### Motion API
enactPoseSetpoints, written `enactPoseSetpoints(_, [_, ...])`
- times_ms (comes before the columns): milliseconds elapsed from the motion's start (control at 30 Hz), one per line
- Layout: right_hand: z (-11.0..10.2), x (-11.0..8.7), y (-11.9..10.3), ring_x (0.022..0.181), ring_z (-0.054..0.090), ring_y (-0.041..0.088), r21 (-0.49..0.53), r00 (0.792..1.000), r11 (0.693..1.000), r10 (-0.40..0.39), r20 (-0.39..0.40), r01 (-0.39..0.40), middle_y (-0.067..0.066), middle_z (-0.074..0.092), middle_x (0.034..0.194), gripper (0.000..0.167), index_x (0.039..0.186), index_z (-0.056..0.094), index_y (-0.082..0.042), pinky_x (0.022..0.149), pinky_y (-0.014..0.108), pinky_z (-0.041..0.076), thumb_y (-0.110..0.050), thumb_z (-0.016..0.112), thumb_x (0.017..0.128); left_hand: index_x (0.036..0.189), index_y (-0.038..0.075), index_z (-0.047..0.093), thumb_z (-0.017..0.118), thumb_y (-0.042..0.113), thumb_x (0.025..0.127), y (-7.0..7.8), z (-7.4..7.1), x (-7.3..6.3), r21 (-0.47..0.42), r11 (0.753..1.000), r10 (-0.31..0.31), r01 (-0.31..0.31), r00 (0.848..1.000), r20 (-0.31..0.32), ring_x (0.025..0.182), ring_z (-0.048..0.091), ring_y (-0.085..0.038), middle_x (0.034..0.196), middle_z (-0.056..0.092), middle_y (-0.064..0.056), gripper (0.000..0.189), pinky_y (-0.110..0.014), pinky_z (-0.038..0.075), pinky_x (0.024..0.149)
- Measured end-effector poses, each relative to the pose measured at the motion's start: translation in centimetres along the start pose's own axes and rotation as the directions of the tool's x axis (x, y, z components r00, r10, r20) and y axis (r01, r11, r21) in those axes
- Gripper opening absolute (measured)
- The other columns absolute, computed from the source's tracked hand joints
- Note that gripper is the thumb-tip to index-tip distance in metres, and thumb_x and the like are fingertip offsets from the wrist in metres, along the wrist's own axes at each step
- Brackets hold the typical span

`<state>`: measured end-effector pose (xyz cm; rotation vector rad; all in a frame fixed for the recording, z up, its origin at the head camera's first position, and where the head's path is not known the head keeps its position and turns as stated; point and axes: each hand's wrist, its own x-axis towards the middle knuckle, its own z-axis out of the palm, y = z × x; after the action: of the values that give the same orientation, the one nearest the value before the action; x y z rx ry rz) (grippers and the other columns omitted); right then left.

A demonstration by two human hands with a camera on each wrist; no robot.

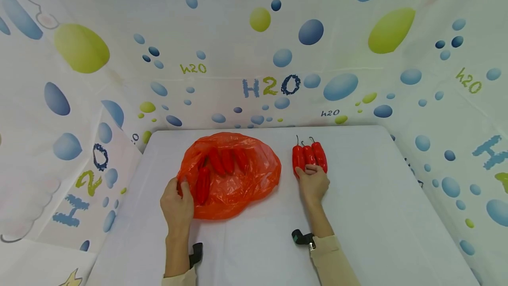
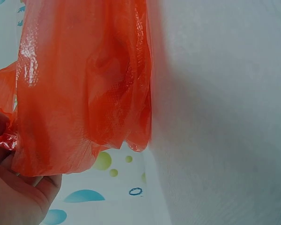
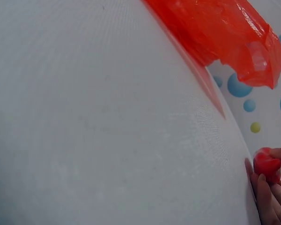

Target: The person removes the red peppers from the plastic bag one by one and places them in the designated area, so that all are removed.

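Observation:
An orange-red plastic bag (image 1: 259, 175) lies spread on the table's left half, its mouth open, with several red chili peppers (image 1: 203, 184) inside. My left hand (image 1: 177, 204) pinches the bag's left rim between thumb and fingers; the left wrist view shows the bag film (image 2: 70, 93) hanging from that hand (image 2: 18, 197). To the right of the bag, three red chili peppers (image 1: 298, 156) lie side by side, stems pointing away. At their near ends, my right hand (image 1: 314, 186) holds a pepper. In the right wrist view, thumb and fingers grip a red pepper tip (image 3: 266, 163).
A white cloth covers the table (image 1: 369, 197). Behind and at both sides hangs a white curtain (image 1: 222, 30) with blue and green dots and H2O lettering. Dark wrist-camera mounts (image 1: 302, 237) sit near both sleeves.

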<state>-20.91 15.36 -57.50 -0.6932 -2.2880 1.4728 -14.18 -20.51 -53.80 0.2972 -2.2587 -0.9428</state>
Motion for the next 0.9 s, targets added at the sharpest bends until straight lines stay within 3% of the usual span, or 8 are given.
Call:
enactPoseSetpoints(133, [-0.2, 0.3, 0.2, 0.091, 0.071, 0.036, -0.028, 1.000, 1.000, -0.008, -0.019, 0.008, 0.017, 0.076, 0.092, 0.034, 0.108, 0.074, -0.001, 0.087, 0.054, 0.054, -0.026, 0.084, 0.087, 0.107, -0.006, 0.067, 0.057, 0.012, 0.105, 0.0, 0.0, 0.0, -0.001, 1.000, 0.014, -0.014, 1.000, -0.002, 0.081, 0.064, -0.036, 0.096, 0.069, -0.022, 0.021, -0.036, 0.053, 0.077])
enactPoseSetpoints(400, [-1.0, 0.9, 0.5, 0.088, 0.071, 0.037, -0.085, 0.998, 0.996, -0.004, -0.062, -0.001, 0.016, 0.077, 0.089, 0.034, 0.104, 0.075, -0.003, 0.083, 0.054, 0.052, -0.031, 0.084, 0.086, 0.109, -0.005, 0.068, 0.056, 0.015, 0.106, -0.2, 0.2, 0.0, -0.015, 1.000, 0.016, -0.016, 1.000, -0.006, 0.081, 0.064, -0.034, 0.096, 0.070, -0.020, 0.023, -0.008, 0.039, 0.078])
enactPoseSetpoints(900, [-2.1, 2.0, 1.7, 0.089, 0.071, 0.039, -0.224, 0.993, 0.974, -0.052, -0.109, 0.026, 0.014, 0.078, 0.091, 0.034, 0.103, 0.075, -0.005, 0.076, 0.053, 0.050, -0.036, 0.079, 0.091, 0.108, -0.005, 0.068, 0.056, 0.016, 0.107, -0.1, 0.1, 0.0, -0.006, 1.000, 0.001, -0.001, 1.000, 0.005, 0.082, 0.065, -0.033, 0.097, 0.070, -0.020, 0.023, -0.007, 0.039, 0.078])
